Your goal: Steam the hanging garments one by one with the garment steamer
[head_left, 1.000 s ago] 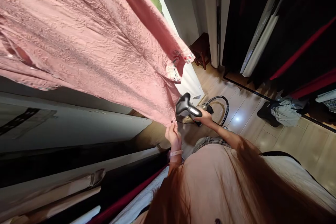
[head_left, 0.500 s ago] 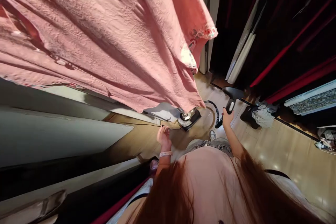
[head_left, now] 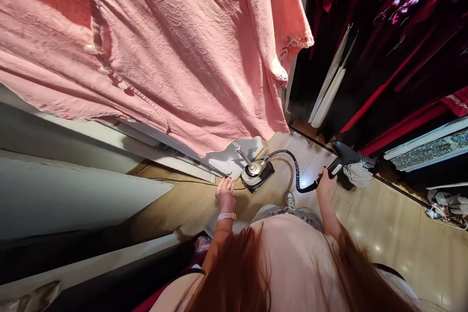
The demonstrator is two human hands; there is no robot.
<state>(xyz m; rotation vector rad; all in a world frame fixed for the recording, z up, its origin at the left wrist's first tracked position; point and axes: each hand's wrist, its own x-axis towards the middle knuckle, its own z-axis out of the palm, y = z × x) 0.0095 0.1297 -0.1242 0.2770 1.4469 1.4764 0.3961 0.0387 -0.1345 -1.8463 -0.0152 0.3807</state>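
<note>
We look at a pink crinkled cloth garment (head_left: 164,58) hanging in front of us, filling the upper left of our view, with a row of round white buttons (head_left: 91,49) down one edge and a floral embroidered band (head_left: 299,41) at a cuff or hem corner. Its lower edge hangs just above the floor. Creases and puckers run across all the cloth we can see, and we can pick out no smoother patch.

Our right hand (head_left: 326,181) is clenched around the handle of a black garment-steamer head (head_left: 342,157), whose plate points toward the clothes rack, well apart from the pink cloth. No steam shows. Our left hand (head_left: 225,194) is released, its fingers loosely curled just below the pink hem, and we see nothing held in it. A pink watch strap (head_left: 226,216) circles that wrist.

A black ribbed hose (head_left: 297,171) runs from the steamer head to a round silver-and-black steamer base (head_left: 256,175) on the wood-look plank floor (head_left: 402,224), with a chrome pole (head_left: 241,152) rising from it. Beyond the steamer head, a crumpled grey cloth (head_left: 358,173) lies against a rack of dark and red garments (head_left: 383,58).
</note>
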